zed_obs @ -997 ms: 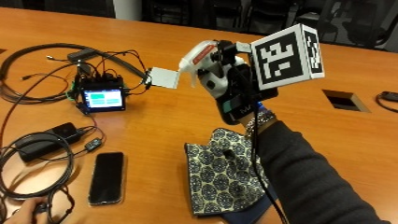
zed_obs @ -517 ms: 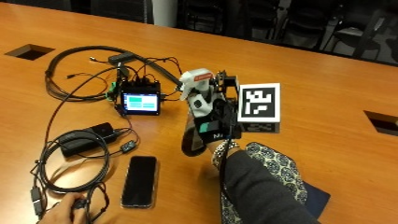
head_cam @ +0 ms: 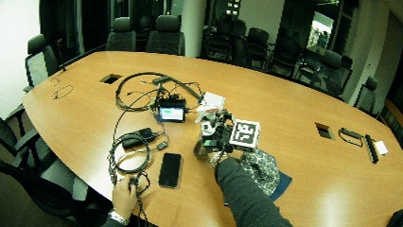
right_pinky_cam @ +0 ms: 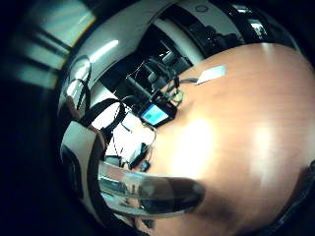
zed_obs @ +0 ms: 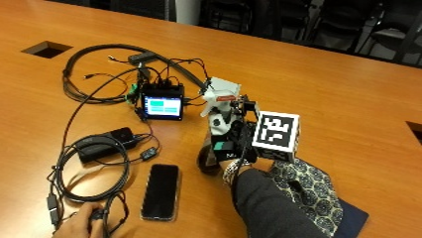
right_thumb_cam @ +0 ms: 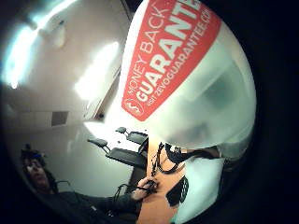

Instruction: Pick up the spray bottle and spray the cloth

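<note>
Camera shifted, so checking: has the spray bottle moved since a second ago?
Yes: the spray bottle in the right hand has come lower and nearer the small screen.

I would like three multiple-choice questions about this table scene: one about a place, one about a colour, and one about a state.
1. Where does the phone lie?
A. on the table, beside the cables
B. on the cloth
C. on a chair

2. What colour is the label band on the spray bottle?
A. blue
B. red
C. green

3. What is the gloved right hand doing?
A. resting flat
B. pointing
C. gripping the spray bottle

Answers: 1 A, the phone rests on bare wood; 2 B, the palm view shows red; 3 C, the fingers wrap the bottle.
</note>
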